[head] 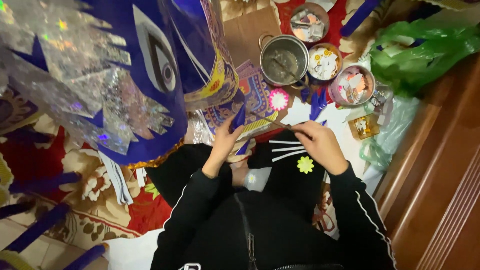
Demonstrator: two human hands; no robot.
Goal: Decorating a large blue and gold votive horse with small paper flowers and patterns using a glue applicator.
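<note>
Head view, looking down over a lap in black clothing onto a floral red carpet (75, 165) crowded with craft material. I log the left hand (225, 142) with its fingers pinched narrow on a small blue paper piece (240, 117), held upright just in front of the large blue paper figure (150, 75) with a painted eye and holographic silver fringe. The right hand (320, 145) has its fingers closed on a thin stick (280, 124), whose tip points toward the blue piece; I cannot tell whether the tip touches it. My judgement: the blue piece is light, thin and floppy, easily creased or torn, so it is best taken at an edge or corner between thumb and forefinger, as it is now. If it carries wet paste it would be tacky and weak. The stick looks stiff and light, fine to grip near its rear end. Containers next: a metal pot (284, 60) sits beyond the hands with a greyish liquid or paste inside and a stick leaning in it. Beside it, three round bowls hold cut paper scraps, one at the top (310, 22), one in the middle (324, 62), and a pink-rimmed one (352, 86) to the right. A green plastic bag (425, 50) lies at the far right, contents hidden. A pink paper flower (278, 99) lies just below the pot.
</note>
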